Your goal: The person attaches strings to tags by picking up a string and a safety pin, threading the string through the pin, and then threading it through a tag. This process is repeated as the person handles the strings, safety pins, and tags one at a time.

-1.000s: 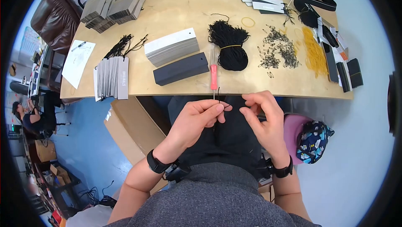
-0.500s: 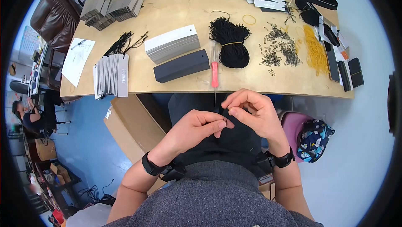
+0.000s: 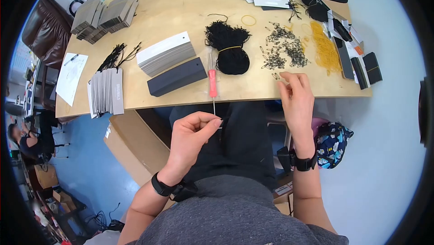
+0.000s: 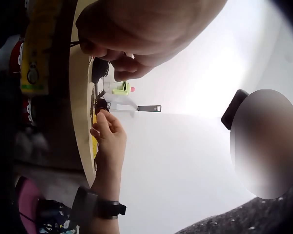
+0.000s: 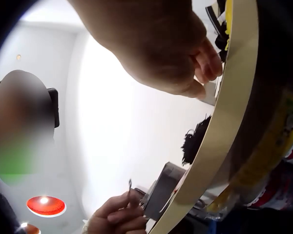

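In the head view my left hand [image 3: 192, 139] is over the lap, just off the table's front edge. Its thumb and forefinger pinch a thin black cord [image 3: 223, 121], most of it hidden by the fingers or lost against the dark trousers. My right hand [image 3: 298, 98] reaches over the table's edge with relaxed, bent fingers, the fingertips right beside a couple of small safety pins [image 3: 275, 76]. Behind these lies a loose heap of dark safety pins [image 3: 296, 51]. A screwdriver-like tool with a red handle [image 3: 212, 82] points over the edge, its shaft close to my left hand.
A bundle of black cords [image 3: 233, 60] lies mid-table. Left of it are a stack of tags [image 3: 167, 55], a dark block of tags [image 3: 176, 78] and corded tags [image 3: 106, 91]. Yellow rubber bands [image 3: 325, 51] lie right. A cardboard box [image 3: 131, 141] stands below the table.
Half a second ago both hands were together at the cord. My right hand has since moved away, right and forward, to the safety pins. The left keeps pinching the cord.
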Motion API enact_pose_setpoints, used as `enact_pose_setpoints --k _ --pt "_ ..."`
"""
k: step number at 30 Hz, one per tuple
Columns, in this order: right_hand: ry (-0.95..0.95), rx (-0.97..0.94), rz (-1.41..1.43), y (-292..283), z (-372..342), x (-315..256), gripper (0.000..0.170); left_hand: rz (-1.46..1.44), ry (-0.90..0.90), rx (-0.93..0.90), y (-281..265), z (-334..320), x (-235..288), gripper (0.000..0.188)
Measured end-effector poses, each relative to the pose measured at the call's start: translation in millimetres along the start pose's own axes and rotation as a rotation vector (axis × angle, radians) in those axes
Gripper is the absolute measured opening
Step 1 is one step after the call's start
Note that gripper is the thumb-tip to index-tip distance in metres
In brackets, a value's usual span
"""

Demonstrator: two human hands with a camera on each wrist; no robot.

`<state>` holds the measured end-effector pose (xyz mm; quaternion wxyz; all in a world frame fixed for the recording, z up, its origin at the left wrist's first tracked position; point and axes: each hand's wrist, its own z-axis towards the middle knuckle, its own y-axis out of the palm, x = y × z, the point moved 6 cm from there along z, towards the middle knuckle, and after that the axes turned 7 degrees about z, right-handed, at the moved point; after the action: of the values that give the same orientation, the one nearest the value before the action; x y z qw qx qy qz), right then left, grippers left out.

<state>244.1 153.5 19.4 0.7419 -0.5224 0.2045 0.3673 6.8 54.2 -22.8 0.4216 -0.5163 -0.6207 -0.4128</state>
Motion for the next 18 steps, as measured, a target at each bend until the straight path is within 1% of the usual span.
enact_pose_setpoints --k 1,2,4,8,10,14,16,17,18 --pt "-0.009 0.042 -0.102 -4.3 3.2 7.1 0.012 0.01 -0.004 0.004 -0.4 0.1 1.3 0.011" --pt "-0.009 0.047 -0.107 -4.2 5.4 13.6 0.012 0.009 -0.001 -0.002 0.7 0.6 1.9 0.011" --pt "-0.067 -0.009 -0.147 0.5 9.6 19.4 0.01 0.038 0.008 0.022 0.7 1.4 2.7 0.011" --pt "-0.119 -0.028 -0.208 1.5 16.6 15.4 0.007 0.024 -0.011 0.009 0.6 2.1 -1.9 0.011" --pt "-0.161 -0.067 -0.279 3.7 19.3 11.4 0.007 0.02 -0.005 0.0 1.3 2.1 -2.2 0.011" --pt "-0.236 -0.024 -0.339 7.1 20.9 9.7 0.008 -0.016 -0.008 0.008 -0.9 3.6 -0.6 0.01" --pt "-0.02 -0.042 0.012 7.3 14.3 13.1 0.009 -0.068 -0.018 0.006 -3.4 5.5 -1.4 0.011" --pt "-0.027 -0.054 0.023 7.9 8.0 2.0 0.009 -0.068 -0.019 0.024 -5.4 5.6 0.2 0.011" --pt "0.238 -0.193 0.361 16.4 -3.4 -1.1 0.01 -0.071 -0.022 0.024 -5.3 5.6 2.7 0.011"
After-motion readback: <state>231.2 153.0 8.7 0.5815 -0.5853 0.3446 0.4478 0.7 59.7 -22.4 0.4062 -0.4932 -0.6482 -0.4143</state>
